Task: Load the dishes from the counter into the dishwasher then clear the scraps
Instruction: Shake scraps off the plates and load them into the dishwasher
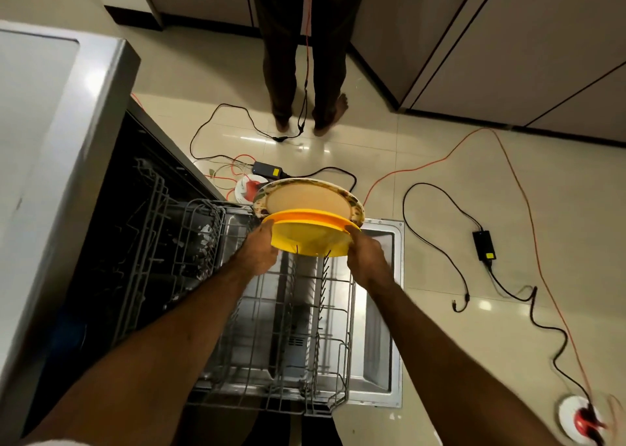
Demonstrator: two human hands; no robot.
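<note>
Gripping opposite rims, fingers [354, 232] of left hand [257, 252] and right hand [367, 259] hold the yellow plate [310, 239] between them.

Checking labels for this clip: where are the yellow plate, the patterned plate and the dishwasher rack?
yellow plate [310, 240]: head view, middle of its near face.
patterned plate [305, 199]: head view, its plain centre.
dishwasher rack [349, 344]: head view, its right-hand wire wall.

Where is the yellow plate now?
Head view, centre: the left hand and right hand hold the yellow plate by its edges at the far end of the dishwasher rack, just in front of the patterned plate.
</note>
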